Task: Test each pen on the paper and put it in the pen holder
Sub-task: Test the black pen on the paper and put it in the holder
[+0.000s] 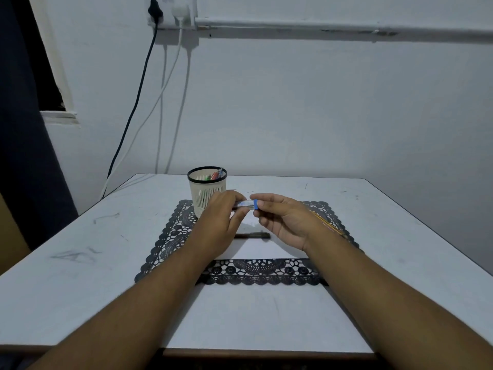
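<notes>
Two bare hands meet above the middle of one white table (80, 289). The left hand (220, 225) pinches the clear barrel of one pen (246, 204) between thumb and curled fingers. The right hand (285, 220) holds the same pen's blue end (255, 204) with its fingertips, the other fingers curled beneath. The pen lies level between the two hands, raised above the paper and touching neither it nor the table.

One sheet of white paper (266, 249) lies on one black lace mat (261, 272), under both hands. On the paper, at about 6 o'clock from the held pen, rests one dark pen (252, 235), lying flat and crosswise, with neither hand touching it.

One cream slotted pen holder (206, 193) with a black rim stands upright on the mat's far left corner, at about 10 o'clock from the held pen and just behind the left hand's knuckles. Pens (214, 176) show inside it in green, red and blue; at least three, though the exact count is hard to tell.

On the wall, at about 11 o'clock from the holder, one socket plate (173, 9) carries one black plug (155, 9) and one white plug (181, 12). Thin bands (326, 225) circle the right wrist; I cannot count them.
</notes>
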A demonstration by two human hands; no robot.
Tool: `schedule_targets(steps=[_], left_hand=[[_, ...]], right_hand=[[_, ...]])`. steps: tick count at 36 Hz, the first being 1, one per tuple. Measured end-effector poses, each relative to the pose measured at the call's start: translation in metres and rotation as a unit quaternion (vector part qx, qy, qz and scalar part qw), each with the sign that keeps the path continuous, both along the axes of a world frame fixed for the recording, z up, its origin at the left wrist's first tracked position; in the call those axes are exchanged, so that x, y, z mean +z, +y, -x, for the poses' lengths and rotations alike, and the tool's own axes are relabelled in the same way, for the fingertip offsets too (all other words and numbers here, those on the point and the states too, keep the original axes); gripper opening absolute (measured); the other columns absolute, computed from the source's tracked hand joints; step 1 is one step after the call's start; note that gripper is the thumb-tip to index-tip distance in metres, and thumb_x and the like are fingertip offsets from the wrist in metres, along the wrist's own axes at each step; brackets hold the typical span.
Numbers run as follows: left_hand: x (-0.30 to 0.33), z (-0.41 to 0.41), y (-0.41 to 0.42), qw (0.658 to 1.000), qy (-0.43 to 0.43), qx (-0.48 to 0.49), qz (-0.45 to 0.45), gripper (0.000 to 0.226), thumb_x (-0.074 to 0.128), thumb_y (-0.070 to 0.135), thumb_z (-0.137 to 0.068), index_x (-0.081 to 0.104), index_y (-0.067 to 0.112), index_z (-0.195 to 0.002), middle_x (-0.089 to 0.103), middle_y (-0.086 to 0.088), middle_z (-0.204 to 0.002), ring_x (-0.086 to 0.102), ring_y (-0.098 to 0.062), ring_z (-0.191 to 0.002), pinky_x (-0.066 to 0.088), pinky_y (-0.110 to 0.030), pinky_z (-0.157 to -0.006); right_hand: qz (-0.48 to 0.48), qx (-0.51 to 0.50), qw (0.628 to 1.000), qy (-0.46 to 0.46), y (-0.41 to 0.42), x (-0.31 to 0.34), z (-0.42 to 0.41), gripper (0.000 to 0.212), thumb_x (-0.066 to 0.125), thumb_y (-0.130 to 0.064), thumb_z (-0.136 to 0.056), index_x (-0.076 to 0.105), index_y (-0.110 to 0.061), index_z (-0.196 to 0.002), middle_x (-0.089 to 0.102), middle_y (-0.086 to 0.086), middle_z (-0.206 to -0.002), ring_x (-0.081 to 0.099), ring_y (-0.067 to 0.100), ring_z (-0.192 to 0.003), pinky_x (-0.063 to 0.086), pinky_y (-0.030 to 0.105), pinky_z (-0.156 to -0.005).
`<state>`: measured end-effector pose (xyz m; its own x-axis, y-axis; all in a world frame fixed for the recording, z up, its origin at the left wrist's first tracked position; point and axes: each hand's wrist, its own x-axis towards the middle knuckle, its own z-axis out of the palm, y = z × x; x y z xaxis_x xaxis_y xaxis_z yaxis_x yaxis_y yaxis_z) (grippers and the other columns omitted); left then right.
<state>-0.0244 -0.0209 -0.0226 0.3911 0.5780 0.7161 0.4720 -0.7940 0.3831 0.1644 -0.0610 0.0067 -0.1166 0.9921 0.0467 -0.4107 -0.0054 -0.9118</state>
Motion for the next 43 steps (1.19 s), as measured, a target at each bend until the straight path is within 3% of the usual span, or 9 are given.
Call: schedule_targets(steps=[4,8,14,20,26,32,36,39,43], left_hand=[[-0.002,-0.002,0.002,1.0,0.023,0.009,-0.013,0.034,0.04,0.042,-0.104,0.057,0.014,-0.114,0.05,0.01,-0.102,0.042,-0.012,-0.097,0.031,-0.022,-0.078],[-0.003,-0.003,0.001,1.0,0.017,0.005,-0.026,0.025,0.046,0.031,-0.104,0.057,0.01,-0.113,0.048,0.011,-0.102,0.041,-0.013,-0.096,0.031,-0.024,-0.079],[-0.004,-0.002,0.002,0.999,0.018,0.009,-0.029,0.026,0.044,0.034,-0.105,0.057,0.013,-0.111,0.047,0.012,-0.1,0.04,-0.012,-0.095,0.03,-0.024,-0.078],[-0.001,-0.002,0.001,0.998,0.015,0.044,-0.051,0.014,0.054,0.023,-0.105,0.059,0.01,-0.11,0.047,0.013,-0.1,0.038,-0.01,-0.093,0.028,-0.023,-0.076],[-0.002,0.0,0.004,0.997,0.016,0.057,-0.048,0.017,0.058,0.024,-0.104,0.062,0.011,-0.113,0.048,0.013,-0.102,0.04,-0.008,-0.098,0.032,-0.024,-0.08],[0.0,0.002,0.001,0.998,0.011,0.056,-0.03,0.019,0.062,0.027,-0.102,0.066,0.013,-0.114,0.057,0.01,-0.103,0.053,-0.01,-0.098,0.038,-0.023,-0.08],[0.01,0.002,-0.009,0.994,-0.09,0.007,0.064,0.026,0.07,0.026,-0.096,0.064,0.026,-0.122,0.065,0.013,-0.1,0.059,-0.001,-0.086,0.047,-0.015,-0.075],[0.015,0.0,-0.013,0.972,-0.193,-0.04,0.131,0.031,0.078,0.024,-0.091,0.062,0.032,-0.116,0.065,-0.005,-0.088,0.055,-0.017,-0.066,0.046,-0.031,-0.064],[0.015,-0.001,-0.015,0.958,-0.229,-0.072,0.159,0.02,0.077,0.02,-0.092,0.065,0.032,-0.102,0.066,-0.016,-0.084,0.052,-0.022,-0.069,0.047,-0.044,-0.063]], right_hand=[[0.012,-0.006,1.0,0.024,0.0,-0.001,0.001,0.015,0.068,0.002,-0.09,0.076,-0.001,-0.103,0.069,0.01,-0.079,0.066,0.013,-0.067,0.056,0.018,-0.059],[0.024,-0.016,0.999,0.039,0.0,-0.003,0.002,0.018,0.075,-0.007,-0.078,0.08,-0.003,-0.095,0.069,0.011,-0.079,0.065,0.013,-0.066,0.056,0.018,-0.058],[0.027,-0.022,0.999,0.041,0.002,-0.005,0.004,0.024,0.076,-0.009,-0.078,0.076,-0.001,-0.1,0.069,0.011,-0.08,0.065,0.014,-0.067,0.056,0.018,-0.057],[0.005,-0.043,0.998,-0.036,0.002,-0.004,0.0,0.008,0.071,-0.006,-0.093,0.073,0.001,-0.098,0.072,0.018,-0.091,0.066,0.015,-0.071,0.057,0.021,-0.06],[0.004,-0.062,0.993,-0.098,0.002,-0.004,0.001,0.007,0.07,-0.006,-0.095,0.073,0.001,-0.096,0.076,0.016,-0.088,0.065,0.015,-0.069,0.056,0.021,-0.061],[0.013,-0.073,0.992,-0.103,0.0,-0.006,0.003,0.012,0.07,-0.006,-0.096,0.072,0.004,-0.102,0.076,0.017,-0.09,0.065,0.016,-0.069,0.057,0.022,-0.061],[0.034,-0.062,0.995,-0.075,0.0,-0.004,0.006,0.009,0.068,-0.005,-0.097,0.073,0.003,-0.1,0.075,0.016,-0.087,0.064,0.016,-0.067,0.055,0.022,-0.059],[0.063,-0.045,0.996,-0.052,0.001,-0.002,0.009,0.008,0.066,-0.004,-0.098,0.072,0.001,-0.097,0.074,0.014,-0.081,0.062,0.017,-0.066,0.055,0.02,-0.056],[0.095,-0.026,0.995,-0.014,0.001,-0.006,0.013,0.007,0.066,-0.006,-0.099,0.072,-0.002,-0.098,0.073,0.013,-0.08,0.062,0.014,-0.063,0.053,0.019,-0.054]])
